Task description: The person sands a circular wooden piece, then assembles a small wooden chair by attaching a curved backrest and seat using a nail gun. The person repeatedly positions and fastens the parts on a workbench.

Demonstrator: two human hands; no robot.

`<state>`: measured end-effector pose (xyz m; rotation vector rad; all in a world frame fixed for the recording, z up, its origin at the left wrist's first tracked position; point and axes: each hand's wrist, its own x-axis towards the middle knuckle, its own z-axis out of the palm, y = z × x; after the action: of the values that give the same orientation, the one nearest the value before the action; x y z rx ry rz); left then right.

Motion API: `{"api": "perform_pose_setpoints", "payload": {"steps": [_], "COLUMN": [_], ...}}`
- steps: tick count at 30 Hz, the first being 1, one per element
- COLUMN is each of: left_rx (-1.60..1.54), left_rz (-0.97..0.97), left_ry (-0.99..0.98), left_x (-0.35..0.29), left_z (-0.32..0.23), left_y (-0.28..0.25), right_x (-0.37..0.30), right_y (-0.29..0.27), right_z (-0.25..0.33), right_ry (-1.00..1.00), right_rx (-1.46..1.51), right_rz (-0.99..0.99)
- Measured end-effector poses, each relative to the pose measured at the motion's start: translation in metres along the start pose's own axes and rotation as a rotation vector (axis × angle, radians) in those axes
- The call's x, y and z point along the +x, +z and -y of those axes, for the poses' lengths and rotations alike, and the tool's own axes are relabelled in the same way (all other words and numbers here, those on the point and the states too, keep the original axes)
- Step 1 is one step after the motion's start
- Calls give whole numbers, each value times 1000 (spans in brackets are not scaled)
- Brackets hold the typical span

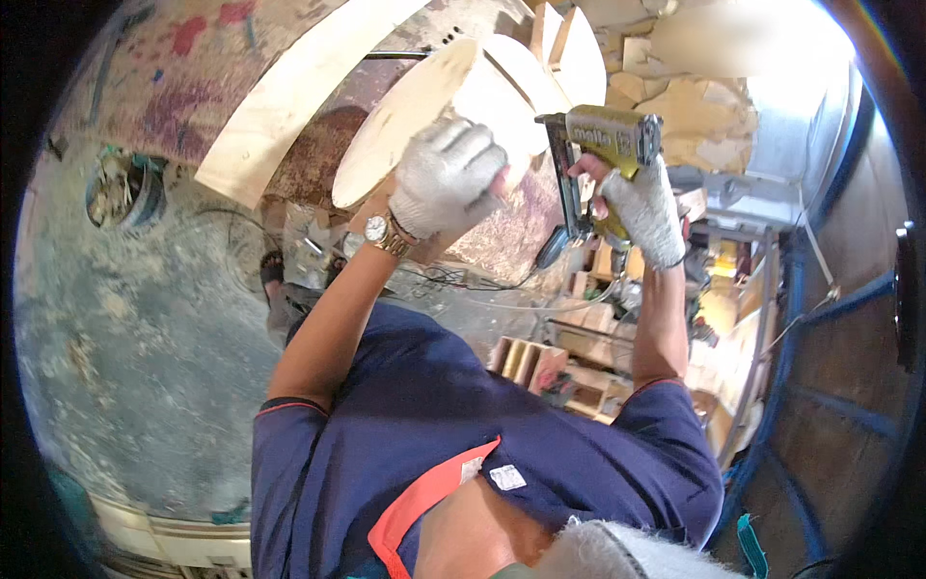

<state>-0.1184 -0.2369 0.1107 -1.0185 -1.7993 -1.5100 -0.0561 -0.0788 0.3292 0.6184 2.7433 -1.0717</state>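
Observation:
My right hand [639, 207], in a light glove with bare fingertips, is wrapped round the handle of a yellow-and-black nail gun [610, 130]. The gun stands to the right of a rounded assembly of pale wood [415, 111], made of curved panels. My left hand [449, 179], gloved too and with a watch on its wrist, is closed against the near side of that assembly. Its fingers curl inward, and what lies in them is hidden. A brown wooden strip [429, 249] shows beneath the left wrist.
A long curved plywood piece [275, 111] lies on the stained worktable [174, 72]. On the floor at left stands a bucket of scraps [121, 193]. Wood offcuts [579, 372] crowd the right side below the table, with cables and an air hose [540, 304] nearby.

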Motion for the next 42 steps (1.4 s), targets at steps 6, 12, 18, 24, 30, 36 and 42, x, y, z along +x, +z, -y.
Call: {"api": "perform_pose_setpoints", "payload": {"steps": [6, 12, 18, 24, 30, 36, 42], "left_rx": [419, 518, 520, 529, 548, 541, 391], "left_rz": [211, 223, 282, 251, 220, 284, 197], "left_ry": [-37, 15, -14, -2, 14, -68, -20], "left_x": [17, 22, 21, 21, 23, 23, 12], "left_z": [-5, 4, 4, 6, 5, 1, 11], "left_y": [10, 15, 13, 15, 15, 15, 5], "right_x": [5, 23, 25, 15, -1, -16, -21], "right_y": [-34, -33, -27, -15, -1, 7, 24], "right_z": [-63, -96, -97, -86, -87, -91, -100], "right_ry": [-100, -118, -228, -567, -424, -437, -417], "right_rx": [196, 69, -43, -354, -408, -312, -445], "right_rz": [152, 196, 163, -29, 64, 108, 55]}}
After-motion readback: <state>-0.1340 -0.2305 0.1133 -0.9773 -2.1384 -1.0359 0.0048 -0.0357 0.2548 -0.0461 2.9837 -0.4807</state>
